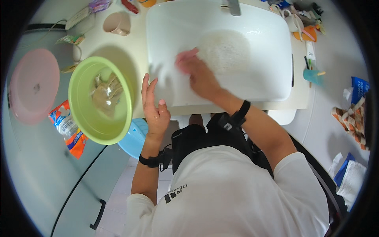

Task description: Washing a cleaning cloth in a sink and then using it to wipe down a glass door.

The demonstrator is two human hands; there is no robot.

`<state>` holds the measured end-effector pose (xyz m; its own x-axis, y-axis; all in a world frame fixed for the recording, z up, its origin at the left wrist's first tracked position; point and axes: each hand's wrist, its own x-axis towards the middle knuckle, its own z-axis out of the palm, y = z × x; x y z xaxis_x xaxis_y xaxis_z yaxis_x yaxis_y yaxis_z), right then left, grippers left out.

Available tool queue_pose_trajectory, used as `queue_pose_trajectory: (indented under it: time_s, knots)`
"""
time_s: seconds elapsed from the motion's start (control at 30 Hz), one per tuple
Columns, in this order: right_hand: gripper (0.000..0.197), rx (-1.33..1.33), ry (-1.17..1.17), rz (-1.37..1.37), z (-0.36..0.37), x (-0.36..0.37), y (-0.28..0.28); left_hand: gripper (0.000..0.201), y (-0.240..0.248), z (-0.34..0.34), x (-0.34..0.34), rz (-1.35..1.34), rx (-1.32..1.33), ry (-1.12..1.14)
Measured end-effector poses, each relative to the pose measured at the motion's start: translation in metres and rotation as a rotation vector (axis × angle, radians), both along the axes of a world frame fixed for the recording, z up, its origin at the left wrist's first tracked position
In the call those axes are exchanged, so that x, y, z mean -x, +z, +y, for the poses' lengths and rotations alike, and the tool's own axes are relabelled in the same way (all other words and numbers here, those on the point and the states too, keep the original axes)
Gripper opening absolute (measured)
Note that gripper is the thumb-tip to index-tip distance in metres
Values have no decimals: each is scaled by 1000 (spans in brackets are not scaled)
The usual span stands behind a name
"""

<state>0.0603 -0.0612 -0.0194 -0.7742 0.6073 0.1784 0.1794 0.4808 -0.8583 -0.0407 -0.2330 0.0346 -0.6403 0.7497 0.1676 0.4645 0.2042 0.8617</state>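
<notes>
In the white sink [268,79], my right hand [203,79] presses a pink cloth [183,61] against the left part of the bowl. Motion blurs the cloth and the fingertips. Cloudy, bubbly water [229,51] lies around the bowl's middle, below the faucet [234,8]. My left hand [156,112] is raised by the front left corner of the sink, fingers stretched and holding nothing. To its left stands a light green basin [75,98] of water, with a tan cloth [106,93] soaking in it.
A beige cup [117,24] stands on the counter [136,51] behind the basin. Farther left are a pink lid-like disc [34,85] and an orange-and-blue package [67,128]. A blue basin [136,138] sits lower down. At right are a teal cup [312,76] and assorted small items.
</notes>
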Motion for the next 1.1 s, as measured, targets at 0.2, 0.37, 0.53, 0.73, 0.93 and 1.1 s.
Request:
queue_pose_trajectory:
  time_s: [0.2,0.37,0.53,0.73,0.93,1.1]
  knots:
    - [24,157,239,-247,-17,-60,17,50,4,16,-11,7,-6,-60]
    - [25,63,120,-313,58,-164,-1,50,10,35,-21,-11,33,-27]
    - [30,550,-17,-75,133,-222,48,44,10,55,-43,-3,8,-55]
    - [33,-370,-99,-567,202,-259,65,47,12,73,-64,-86,10,-7]
    - [30,-470,-137,-737,153,-247,-17,40,13,78,-81,-64,48,5]
    - [19,-48,-40,-688,176,-198,-1,40,13,78,-86,-25,46,-34]
